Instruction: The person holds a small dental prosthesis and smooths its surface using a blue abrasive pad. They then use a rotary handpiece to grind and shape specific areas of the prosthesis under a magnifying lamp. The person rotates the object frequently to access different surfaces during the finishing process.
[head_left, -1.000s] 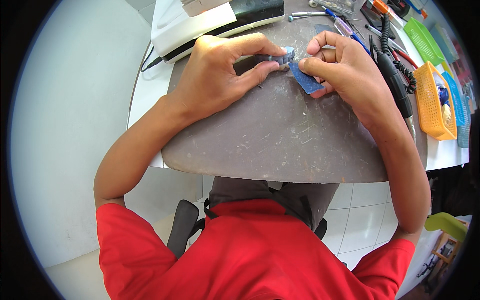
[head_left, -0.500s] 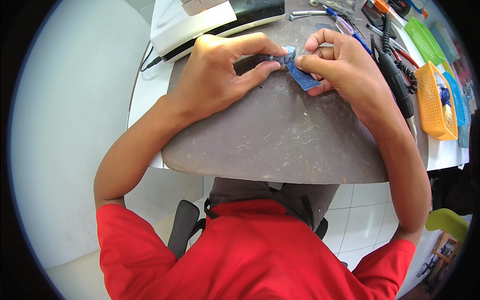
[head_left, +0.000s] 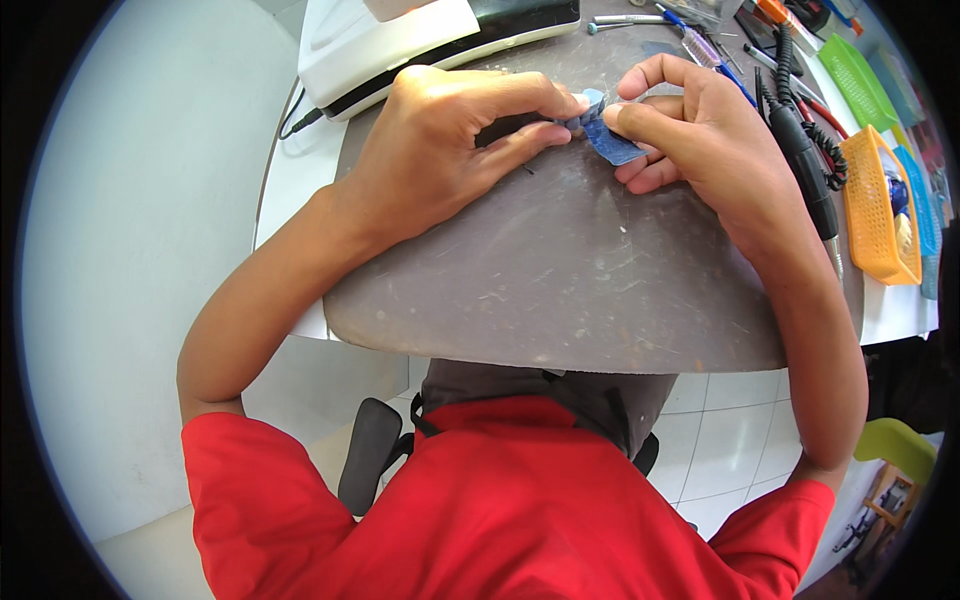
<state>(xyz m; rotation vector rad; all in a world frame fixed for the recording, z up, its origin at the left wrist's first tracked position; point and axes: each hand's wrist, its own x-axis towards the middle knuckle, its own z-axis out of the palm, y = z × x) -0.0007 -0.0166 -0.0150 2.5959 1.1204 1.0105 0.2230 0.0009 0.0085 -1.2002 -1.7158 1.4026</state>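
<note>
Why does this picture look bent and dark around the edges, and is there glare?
The head view's fisheye lens leaves black corners and bends edges toward the rim; also in the head view, strong light brightens a knuckle of the left hand, with dark shadow on the mat beneath it.

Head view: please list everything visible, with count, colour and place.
bumpy block: one, blue-grey, top centre
sheet: one, blue, beside block
machine: one, white and black, top left
tools: several, mixed, top right
handpiece: one, black, upper right
baskets: several, orange, green, blue, right
worktop: one, grey, centre
wall: one, pale, left
armrest: one, black, lower left
floor tiles: several, white, lower right
shirt: one, red, bottom
left hand: one, bare, holding block
right hand: one, bare, holding sheet
</note>
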